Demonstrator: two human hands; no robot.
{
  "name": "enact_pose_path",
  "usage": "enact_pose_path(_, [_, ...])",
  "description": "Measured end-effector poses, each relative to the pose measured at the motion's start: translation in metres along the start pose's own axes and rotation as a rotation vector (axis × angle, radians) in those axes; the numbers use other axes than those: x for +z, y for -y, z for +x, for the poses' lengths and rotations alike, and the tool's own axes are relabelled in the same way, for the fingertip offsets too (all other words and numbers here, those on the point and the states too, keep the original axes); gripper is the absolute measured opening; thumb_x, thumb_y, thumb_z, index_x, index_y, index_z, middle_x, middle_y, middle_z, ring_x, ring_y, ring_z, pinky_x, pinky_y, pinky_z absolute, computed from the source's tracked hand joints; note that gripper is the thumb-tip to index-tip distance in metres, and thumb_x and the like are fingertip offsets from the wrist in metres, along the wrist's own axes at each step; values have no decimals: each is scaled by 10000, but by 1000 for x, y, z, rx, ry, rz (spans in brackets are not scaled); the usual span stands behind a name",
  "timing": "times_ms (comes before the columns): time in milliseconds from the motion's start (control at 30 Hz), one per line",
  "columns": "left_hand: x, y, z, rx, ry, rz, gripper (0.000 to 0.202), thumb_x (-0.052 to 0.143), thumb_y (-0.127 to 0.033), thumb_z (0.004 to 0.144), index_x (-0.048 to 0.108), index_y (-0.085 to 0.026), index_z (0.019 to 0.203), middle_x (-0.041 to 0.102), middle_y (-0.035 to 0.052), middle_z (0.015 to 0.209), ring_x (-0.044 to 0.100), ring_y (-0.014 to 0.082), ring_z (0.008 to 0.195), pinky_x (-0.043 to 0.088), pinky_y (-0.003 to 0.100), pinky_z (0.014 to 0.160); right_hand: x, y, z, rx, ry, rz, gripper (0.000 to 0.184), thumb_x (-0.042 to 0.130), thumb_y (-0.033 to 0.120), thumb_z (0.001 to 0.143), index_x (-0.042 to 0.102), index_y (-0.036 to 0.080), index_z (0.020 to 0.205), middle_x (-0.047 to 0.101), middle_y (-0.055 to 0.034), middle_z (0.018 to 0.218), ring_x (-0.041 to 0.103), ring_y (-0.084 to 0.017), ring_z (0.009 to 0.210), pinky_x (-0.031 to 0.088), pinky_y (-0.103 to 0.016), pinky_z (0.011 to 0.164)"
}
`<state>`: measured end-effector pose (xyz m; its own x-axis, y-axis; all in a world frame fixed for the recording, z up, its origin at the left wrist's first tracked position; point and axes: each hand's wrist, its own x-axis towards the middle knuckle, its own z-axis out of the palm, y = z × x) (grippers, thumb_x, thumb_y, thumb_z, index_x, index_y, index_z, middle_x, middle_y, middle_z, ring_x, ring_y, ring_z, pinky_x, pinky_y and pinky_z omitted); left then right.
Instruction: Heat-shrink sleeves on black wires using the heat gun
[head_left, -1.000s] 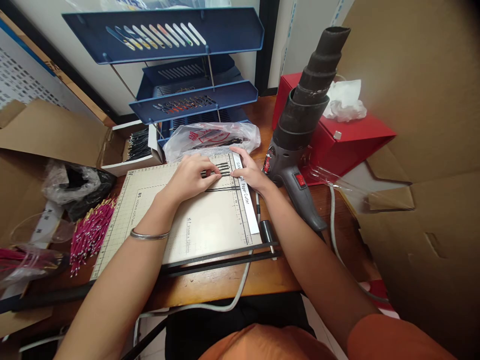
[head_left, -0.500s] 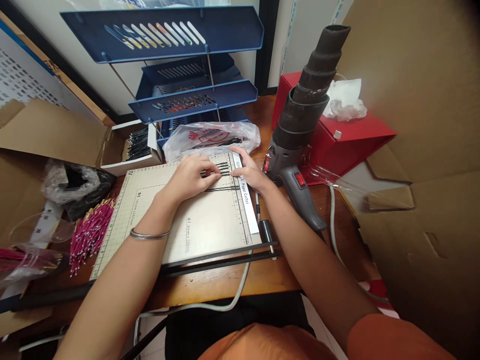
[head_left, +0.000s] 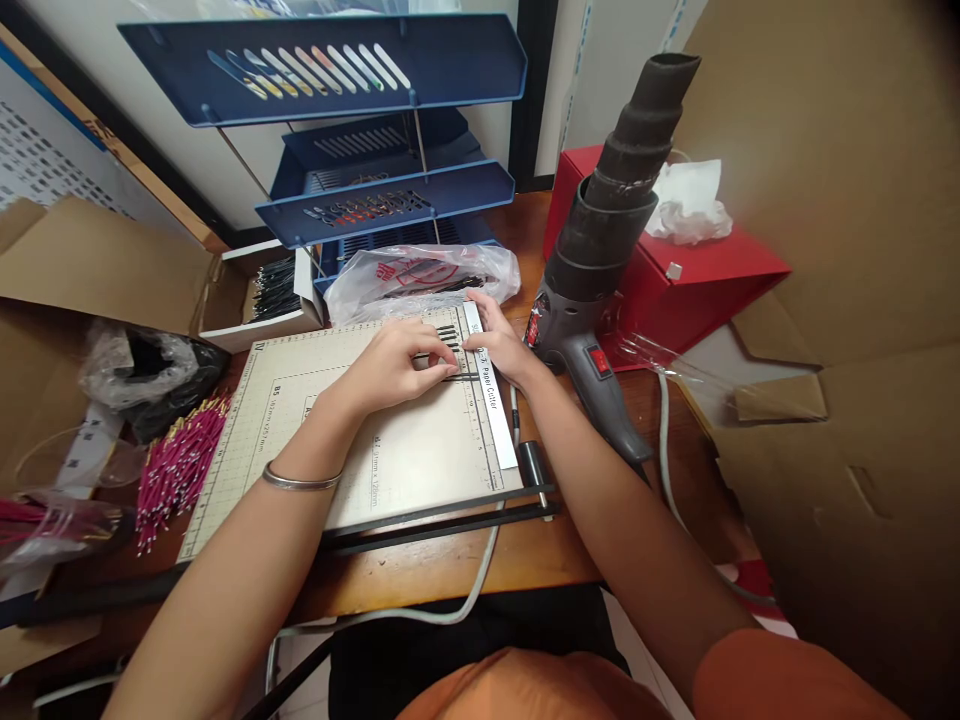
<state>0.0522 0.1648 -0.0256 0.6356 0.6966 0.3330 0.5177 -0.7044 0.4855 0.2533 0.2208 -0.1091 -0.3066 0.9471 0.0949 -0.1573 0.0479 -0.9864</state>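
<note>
Black sticks in rows on the board

A few black sticks (head_left: 448, 335) lie side by side on the cutter board (head_left: 420, 450), up near its far right corner. They sit close to the white edge (head_left: 504, 440). One or two more lie a bit nearer to the person, by the left hand (head_left: 409, 365). So some of the lining up looks done. The left hand covers part of the rows, so I can't count them all.

The left hand's grip is small, with the thumb and finger tips close together by the sticks. I can't tell if it has a stick in it. The right hand (head_left: 499, 345) is over the white edge, thumb on top and well apart from the first finger. The other fingers are tucked out of sight, so I can't tell how tight that grip is, or what it holds.

No hand is on the black bar (head_left: 450, 527) along the near side. I see no cut bits, so I think the sticks are only being set out so far. How many are left, I can't tell. More thin black things sit in a box (head_left: 311, 285) on the counter (head_left: 420, 575).
</note>
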Motion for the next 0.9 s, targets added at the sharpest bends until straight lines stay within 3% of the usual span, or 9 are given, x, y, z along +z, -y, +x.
enact_pose_path(333, [0,2,-2,-63,88,41,184,706,-305,973,847,-216,895,806,50,855,674,199,782,444,357,803,-1,-1,1,23,16,-22,1010,699,271,556,449,281,1534,511,-59,1676,433,-346,1601,289,-499,1397])
enact_pose_path(500, [-5,1,-3,-77,94,151,169,718,-296,955,849,-228,874,798,39,833,677,211,799,399,376,811,0,3,-2,43,10,-18,1014,696,284,548,453,273,1532,509,-68,1678,433,-353,1601,301,-510,1389])
enact_pose_path(700, [-12,4,-8,-161,91,223,162,719,-310,943,846,-239,870,795,37,845,679,229,854,379,400,865,-1,13,-5,35,60,-65,911,689,290,546,563,253,1448,534,-66,1653,433,-367,1597,276,-512,1395])
enact_pose_path(900, [-13,7,-8,-173,80,277,205,690,-354,953,837,-234,876,769,41,819,649,236,862,356,403,858,-3,22,-11,34,123,-97,989,697,276,542,520,223,1513,482,-85,1701,389,-367,1627,253,-494,1401])
